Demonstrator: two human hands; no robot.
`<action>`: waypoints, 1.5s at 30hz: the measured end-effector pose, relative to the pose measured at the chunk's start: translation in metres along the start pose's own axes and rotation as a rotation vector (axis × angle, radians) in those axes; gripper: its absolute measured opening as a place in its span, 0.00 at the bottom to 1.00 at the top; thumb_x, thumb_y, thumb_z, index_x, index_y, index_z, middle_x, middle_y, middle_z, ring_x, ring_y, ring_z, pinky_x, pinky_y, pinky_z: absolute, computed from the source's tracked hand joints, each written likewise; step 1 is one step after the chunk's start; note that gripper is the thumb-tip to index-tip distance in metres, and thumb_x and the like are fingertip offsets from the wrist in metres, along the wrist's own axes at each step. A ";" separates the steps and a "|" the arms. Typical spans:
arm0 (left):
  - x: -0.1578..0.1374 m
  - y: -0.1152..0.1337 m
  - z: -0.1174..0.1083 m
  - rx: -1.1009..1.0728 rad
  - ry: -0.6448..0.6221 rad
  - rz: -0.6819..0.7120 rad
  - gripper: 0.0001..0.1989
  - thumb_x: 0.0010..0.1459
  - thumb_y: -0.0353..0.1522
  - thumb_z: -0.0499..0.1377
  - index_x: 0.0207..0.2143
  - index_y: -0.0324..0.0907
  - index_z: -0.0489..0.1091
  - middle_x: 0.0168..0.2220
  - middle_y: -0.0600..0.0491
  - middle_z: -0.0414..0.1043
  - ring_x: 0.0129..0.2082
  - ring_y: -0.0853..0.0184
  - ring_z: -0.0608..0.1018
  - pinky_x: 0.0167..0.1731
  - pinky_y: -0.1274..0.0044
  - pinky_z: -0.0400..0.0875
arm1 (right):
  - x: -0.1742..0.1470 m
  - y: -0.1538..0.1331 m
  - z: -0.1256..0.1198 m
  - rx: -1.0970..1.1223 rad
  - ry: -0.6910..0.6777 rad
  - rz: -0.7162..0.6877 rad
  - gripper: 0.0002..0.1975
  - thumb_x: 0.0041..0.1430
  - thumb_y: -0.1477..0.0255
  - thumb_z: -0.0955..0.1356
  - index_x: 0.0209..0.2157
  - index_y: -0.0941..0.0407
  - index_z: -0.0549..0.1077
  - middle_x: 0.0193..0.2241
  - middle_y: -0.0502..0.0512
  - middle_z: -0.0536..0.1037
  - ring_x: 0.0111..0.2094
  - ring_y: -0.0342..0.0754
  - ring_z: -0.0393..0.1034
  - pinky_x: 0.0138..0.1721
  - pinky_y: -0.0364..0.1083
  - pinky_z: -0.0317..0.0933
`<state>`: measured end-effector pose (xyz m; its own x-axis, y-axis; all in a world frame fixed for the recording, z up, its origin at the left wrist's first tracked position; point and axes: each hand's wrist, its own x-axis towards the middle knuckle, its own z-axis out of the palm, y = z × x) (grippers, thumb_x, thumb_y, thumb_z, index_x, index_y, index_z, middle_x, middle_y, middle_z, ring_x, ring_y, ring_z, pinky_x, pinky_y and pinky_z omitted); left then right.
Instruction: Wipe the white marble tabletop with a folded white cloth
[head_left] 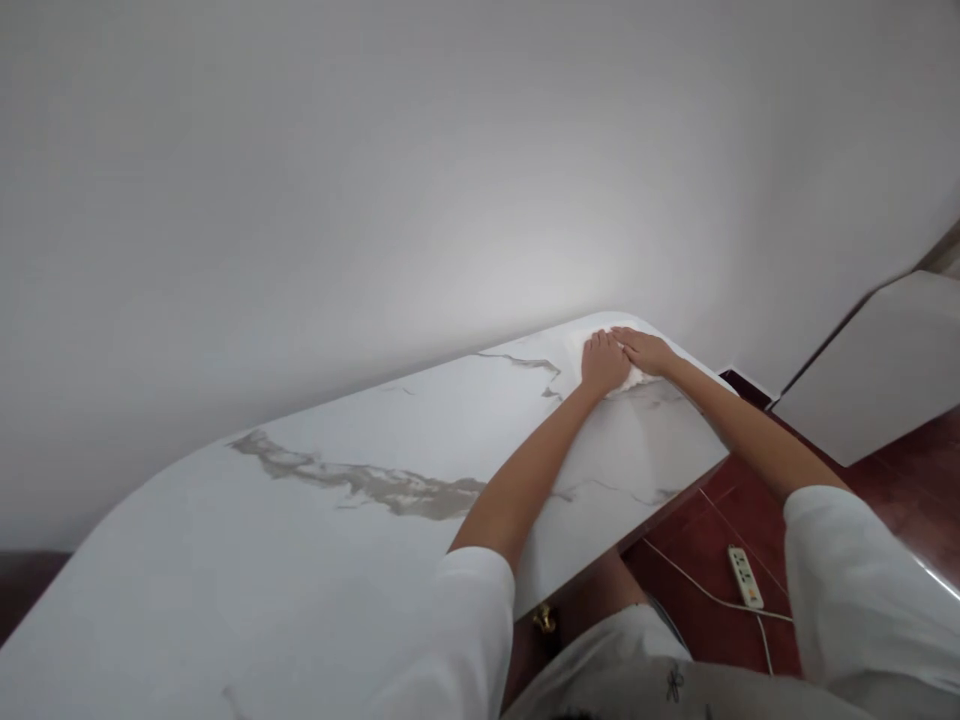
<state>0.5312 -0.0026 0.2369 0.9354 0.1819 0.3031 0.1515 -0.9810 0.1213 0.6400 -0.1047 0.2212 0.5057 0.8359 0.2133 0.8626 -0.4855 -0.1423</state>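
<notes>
My left hand (605, 362) lies flat on a crumpled white cloth or paper wipe (639, 379), pressing it against the tabletop. Beside it, my right hand (643, 350) reaches in from the right, its stretched fingers on the wipe and touching the left hand's fingers. Both sets of fingers are extended, not wrapped round anything. Most of the wipe is hidden under the hands. Beneath is a white marble-patterned table (330, 560) with grey-brown veins; the hands are near its far rounded end.
A pale wall (420, 180) runs along the table's far side. On the dark red floor (697, 540) lies a power strip (745, 577) with a white cord. A white panel (885, 360) stands at the right. A gold-coloured knob (545, 620) shows below the near edge.
</notes>
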 end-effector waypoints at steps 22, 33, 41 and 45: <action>0.082 0.014 0.032 -0.056 0.060 -0.017 0.25 0.65 0.31 0.44 0.60 0.24 0.59 0.61 0.36 0.60 0.62 0.55 0.61 0.59 0.69 0.52 | 0.049 0.090 0.006 0.058 0.021 -0.021 0.28 0.63 0.69 0.53 0.63 0.58 0.59 0.65 0.54 0.58 0.65 0.48 0.50 0.66 0.53 0.45; 0.010 0.115 0.018 -0.115 0.042 0.120 0.26 0.65 0.34 0.46 0.60 0.25 0.60 0.61 0.36 0.61 0.62 0.54 0.62 0.61 0.68 0.53 | -0.100 0.095 -0.027 -0.010 0.058 0.019 0.28 0.64 0.68 0.51 0.62 0.55 0.61 0.62 0.54 0.63 0.65 0.48 0.50 0.65 0.55 0.50; -0.067 0.149 -0.010 -0.134 -0.073 0.103 0.28 0.66 0.33 0.42 0.64 0.23 0.52 0.65 0.37 0.52 0.66 0.53 0.55 0.64 0.66 0.48 | -0.179 0.044 -0.043 -0.083 0.102 0.032 0.28 0.64 0.69 0.50 0.63 0.55 0.59 0.62 0.54 0.64 0.66 0.50 0.49 0.65 0.57 0.50; -0.117 0.128 -0.028 -0.162 -0.086 0.055 0.29 0.66 0.33 0.42 0.64 0.22 0.51 0.66 0.36 0.51 0.66 0.53 0.54 0.65 0.66 0.47 | -0.194 -0.016 -0.040 -0.110 0.095 0.001 0.29 0.63 0.70 0.50 0.65 0.57 0.56 0.63 0.56 0.62 0.66 0.51 0.48 0.65 0.58 0.49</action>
<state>0.4318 -0.1473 0.2433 0.9658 0.1148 0.2323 0.0523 -0.9644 0.2593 0.5289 -0.2693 0.2206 0.5015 0.8098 0.3045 0.8558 -0.5160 -0.0372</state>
